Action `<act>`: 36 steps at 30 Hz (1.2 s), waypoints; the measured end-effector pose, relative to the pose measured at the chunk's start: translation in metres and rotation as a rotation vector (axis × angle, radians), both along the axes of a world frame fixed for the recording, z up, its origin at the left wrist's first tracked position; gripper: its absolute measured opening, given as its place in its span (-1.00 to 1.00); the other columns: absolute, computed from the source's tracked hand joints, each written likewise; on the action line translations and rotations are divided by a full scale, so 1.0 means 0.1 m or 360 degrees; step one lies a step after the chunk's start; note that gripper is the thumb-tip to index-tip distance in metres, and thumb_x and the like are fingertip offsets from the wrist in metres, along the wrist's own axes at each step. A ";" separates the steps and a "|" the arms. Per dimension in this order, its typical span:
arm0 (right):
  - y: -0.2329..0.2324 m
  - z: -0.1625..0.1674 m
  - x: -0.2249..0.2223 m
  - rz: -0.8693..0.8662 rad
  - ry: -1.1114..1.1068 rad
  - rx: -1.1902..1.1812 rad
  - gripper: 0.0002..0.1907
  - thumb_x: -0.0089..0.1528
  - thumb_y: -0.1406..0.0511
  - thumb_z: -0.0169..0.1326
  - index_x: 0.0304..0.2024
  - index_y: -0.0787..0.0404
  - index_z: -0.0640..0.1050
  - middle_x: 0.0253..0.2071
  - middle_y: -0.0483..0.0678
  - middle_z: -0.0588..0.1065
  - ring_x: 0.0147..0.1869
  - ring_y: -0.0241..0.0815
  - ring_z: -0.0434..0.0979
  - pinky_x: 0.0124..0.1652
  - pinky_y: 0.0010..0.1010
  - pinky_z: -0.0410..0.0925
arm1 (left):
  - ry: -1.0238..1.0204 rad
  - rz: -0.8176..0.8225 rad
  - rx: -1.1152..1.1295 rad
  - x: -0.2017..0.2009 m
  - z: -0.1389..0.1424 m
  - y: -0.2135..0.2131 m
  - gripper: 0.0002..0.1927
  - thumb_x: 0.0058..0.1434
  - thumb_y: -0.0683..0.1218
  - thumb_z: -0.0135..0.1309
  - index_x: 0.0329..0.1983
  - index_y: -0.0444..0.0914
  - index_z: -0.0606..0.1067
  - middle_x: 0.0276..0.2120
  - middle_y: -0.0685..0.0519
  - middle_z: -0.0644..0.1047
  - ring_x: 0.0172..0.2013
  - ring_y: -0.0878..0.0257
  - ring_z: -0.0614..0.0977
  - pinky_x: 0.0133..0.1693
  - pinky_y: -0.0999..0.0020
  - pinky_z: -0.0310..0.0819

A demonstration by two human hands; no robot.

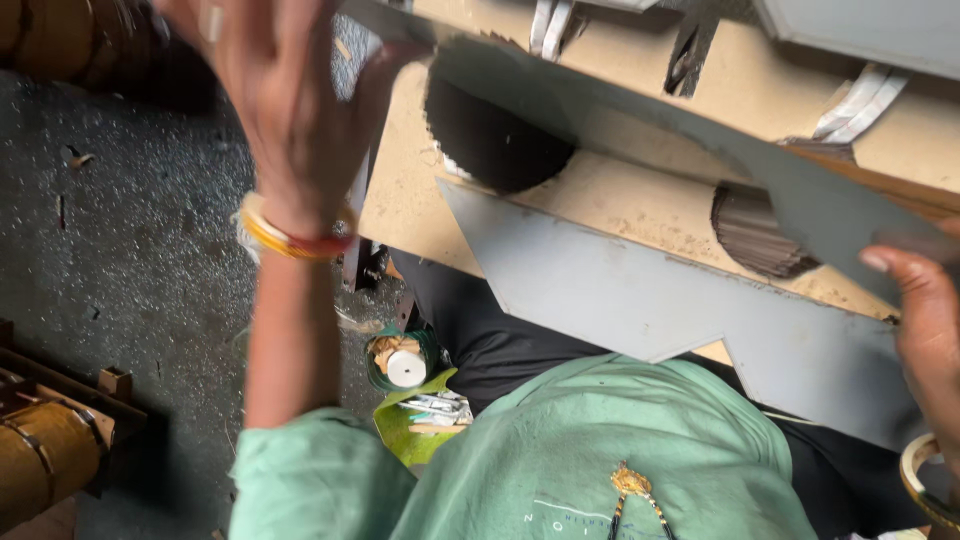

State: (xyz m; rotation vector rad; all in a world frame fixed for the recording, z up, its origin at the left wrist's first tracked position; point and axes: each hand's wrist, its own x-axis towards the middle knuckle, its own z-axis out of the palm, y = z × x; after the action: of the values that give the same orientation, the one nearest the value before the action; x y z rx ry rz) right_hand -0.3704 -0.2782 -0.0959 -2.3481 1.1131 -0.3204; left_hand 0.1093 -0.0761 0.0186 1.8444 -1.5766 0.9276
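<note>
My left hand (290, 90) is raised at the top left, blurred, with its thumb pinching the near end of a long grey metal sheet (640, 130). The sheet runs slantwise to the right across a tan board (640, 205). My right hand (925, 330) at the right edge grips the sheet's far end, thumb on top. A second grey sheet (640, 295) with a notched lower edge lies flat on the board just below it. Both wrists wear bangles.
Two round openings in the board show dark stacked material (500, 140) (755, 235). White straps (860, 100) cross the board's top. A green tape roll (405, 365) lies by my lap. A brown-wrapped coil (40, 455) sits on the dark floor at lower left.
</note>
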 end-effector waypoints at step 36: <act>0.30 0.30 0.38 -0.0445 -0.0062 0.0203 -0.78 0.51 0.31 0.07 0.05 0.40 0.50 -0.21 0.06 0.55 -0.19 -0.20 0.59 -0.12 -0.41 0.48 | 0.1624 0.0375 -0.0703 -0.95 -0.91 -0.50 -0.73 0.44 -0.24 0.16 0.16 -0.38 0.45 0.06 0.01 0.47 -0.04 0.33 0.60 0.06 0.44 0.58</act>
State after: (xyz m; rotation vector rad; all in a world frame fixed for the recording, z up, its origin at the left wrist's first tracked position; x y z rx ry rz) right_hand -0.3320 -0.2486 -0.0654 -2.0681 1.4026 -0.3806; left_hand 0.0145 -0.1266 -0.0725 1.7329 -0.4951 0.2574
